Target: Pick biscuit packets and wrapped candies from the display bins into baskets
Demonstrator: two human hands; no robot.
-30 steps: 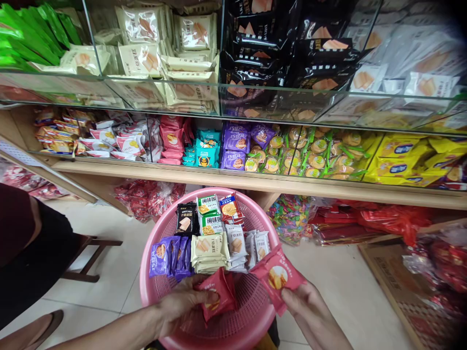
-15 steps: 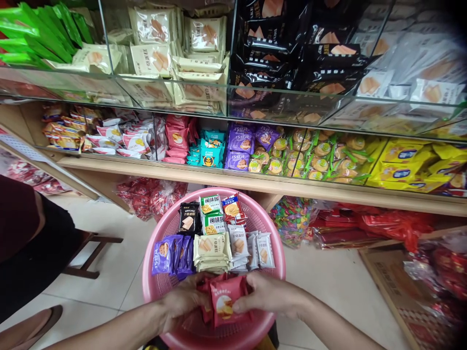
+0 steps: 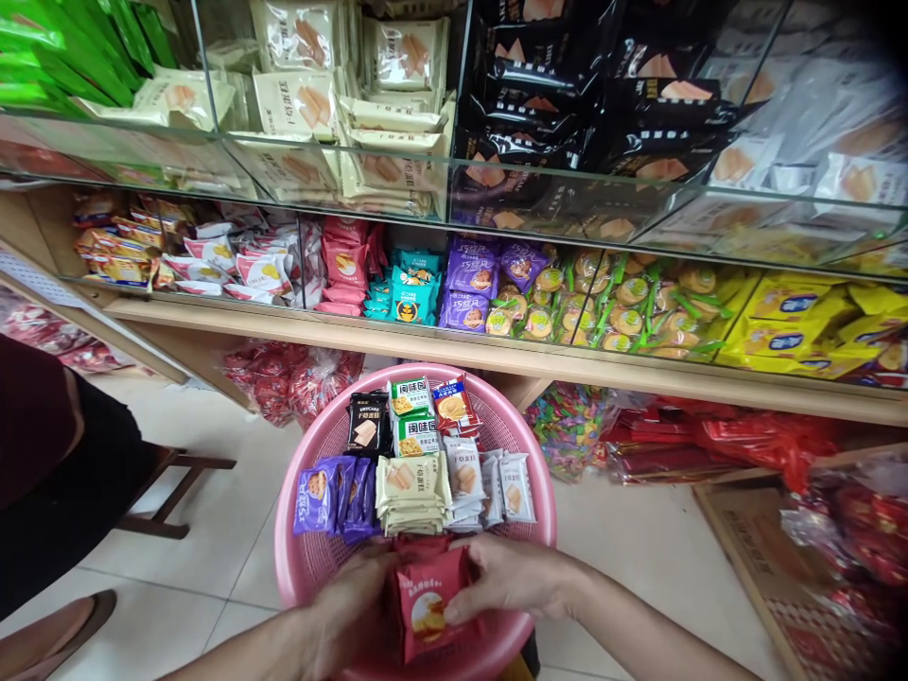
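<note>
My right hand (image 3: pixel 521 579) grips a red snack packet (image 3: pixel 431 605) by its right side, with the thumb pressed on its printed front. My left hand (image 3: pixel 347 605), a little blurred, closes on the left side of the red packets, its fingertips partly hidden. More red wrapping shows behind the front packet. Both hands are over the near part of a pink plastic basket (image 3: pixel 285 558). Farther in lie purple packets (image 3: pixel 316 497), a stack of cream cake packets (image 3: pixel 411 487), white packets (image 3: pixel 464 478), a black packet (image 3: pixel 367 426), green-and-white packets (image 3: pixel 418 437) and a red-and-blue packet (image 3: pixel 454 407).
Beyond the basket stands a wooden shelf (image 3: pixel 340 329) with glass-fronted compartments of sorted snacks, including red packets (image 3: pixel 345 263). Red bags (image 3: pixel 290 378) lie beneath it. A cardboard box (image 3: pixel 752 539) is at the right. A seated person's leg (image 3: pixel 63 454) and a stool (image 3: pixel 177 492) are at the left.
Both hands and the front red packet have shifted slightly left and nearer to me. The left hand has moved lower along the packets. The other packets stay in the basket.
</note>
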